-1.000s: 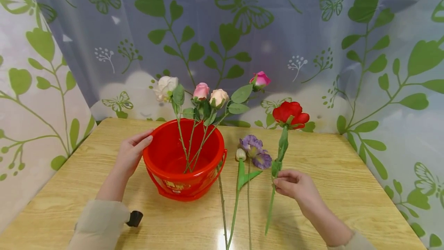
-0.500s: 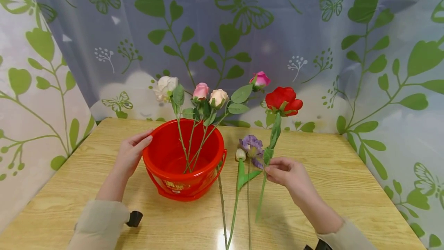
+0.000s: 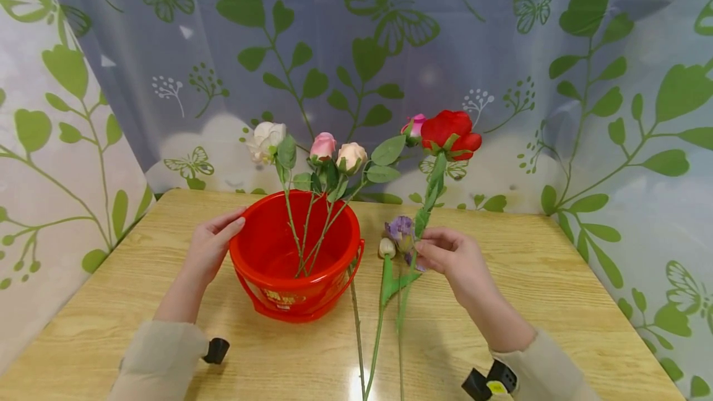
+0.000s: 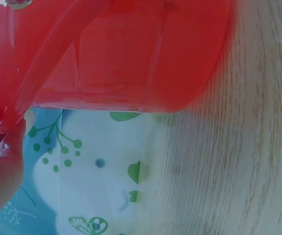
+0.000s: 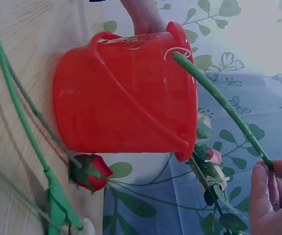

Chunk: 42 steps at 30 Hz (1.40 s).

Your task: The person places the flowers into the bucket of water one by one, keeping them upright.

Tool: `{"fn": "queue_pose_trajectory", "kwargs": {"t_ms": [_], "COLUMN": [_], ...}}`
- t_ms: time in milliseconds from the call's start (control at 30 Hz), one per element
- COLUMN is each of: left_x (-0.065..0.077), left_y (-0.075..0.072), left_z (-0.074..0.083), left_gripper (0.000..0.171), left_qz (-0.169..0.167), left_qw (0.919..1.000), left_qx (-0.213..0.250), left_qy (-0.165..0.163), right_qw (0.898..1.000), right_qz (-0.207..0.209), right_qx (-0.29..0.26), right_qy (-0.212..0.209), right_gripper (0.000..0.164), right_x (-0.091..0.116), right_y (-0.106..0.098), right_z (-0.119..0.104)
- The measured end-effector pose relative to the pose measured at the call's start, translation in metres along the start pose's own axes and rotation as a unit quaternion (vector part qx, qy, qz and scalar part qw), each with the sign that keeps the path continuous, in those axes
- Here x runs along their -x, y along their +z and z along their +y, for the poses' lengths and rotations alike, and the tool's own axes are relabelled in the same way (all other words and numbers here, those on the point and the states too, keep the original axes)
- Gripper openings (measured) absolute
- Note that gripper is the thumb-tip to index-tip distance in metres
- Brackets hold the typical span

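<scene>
My left hand [image 3: 208, 252] grips the left rim of a red plastic bucket [image 3: 334, 293]. In the left wrist view that hand [image 4: 4, 166] shows at the rim. Off the bucket's right side, my right hand [image 3: 459, 268] pinches the stem of a red artificial flower [image 3: 450, 135] between thumb and fingers. Its bloom stands up above the table's back edge. The bare stem end [image 5: 204, 83] shows in front of the bucket in the right wrist view. Several artificial roses lean inside the bucket, among them a white rose [image 3: 267, 141], a pink rose [image 3: 323, 146] and a peach rose [image 3: 351, 156].
Right of the bucket, a purple iris [image 3: 400, 228] and a cream tulip [image 3: 387, 248] lie on the wooden table [image 3: 557, 302]. A red rose [image 5: 93, 172] lies close beside the bucket, its bloom hidden in the head view. A patterned curtain [image 3: 334, 36] hangs behind.
My right hand has moved left and up with the red flower, so its stem now crosses over the iris and its bloom overlaps the magenta rose. My left hand and the bucket stay put.
</scene>
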<state>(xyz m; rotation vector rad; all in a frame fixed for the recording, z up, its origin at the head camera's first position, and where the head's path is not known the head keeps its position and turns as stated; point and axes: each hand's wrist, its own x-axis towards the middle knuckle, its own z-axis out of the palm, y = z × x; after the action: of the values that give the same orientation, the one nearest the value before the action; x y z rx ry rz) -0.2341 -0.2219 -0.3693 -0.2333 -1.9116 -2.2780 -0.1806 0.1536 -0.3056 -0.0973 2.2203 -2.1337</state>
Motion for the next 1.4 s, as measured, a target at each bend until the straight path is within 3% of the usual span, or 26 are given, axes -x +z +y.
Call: {"fn": "queue_pose_trajectory", "kwargs": {"t_ms": [900, 1400], "left_x": [-0.001, 0.001], "left_y": [0.0, 0.001], "left_z": [0.001, 0.003], "left_gripper": [0.05, 0.052], "left_qz": [0.002, 0.002], "left_qw": [0.9997, 0.9994], "left_qx": [-0.022, -0.033], "left_qy": [-0.011, -0.012], "right_qw": [0.998, 0.99], "right_qz": [-0.009, 0.038], "right_qx": [-0.049, -0.111], "right_qy": [-0.033, -0.074], "right_gripper": [0.025, 0.025], "right_x": [-0.029, -0.047], "right_y": [0.036, 0.062], "right_z": [-0.03, -0.044]}}
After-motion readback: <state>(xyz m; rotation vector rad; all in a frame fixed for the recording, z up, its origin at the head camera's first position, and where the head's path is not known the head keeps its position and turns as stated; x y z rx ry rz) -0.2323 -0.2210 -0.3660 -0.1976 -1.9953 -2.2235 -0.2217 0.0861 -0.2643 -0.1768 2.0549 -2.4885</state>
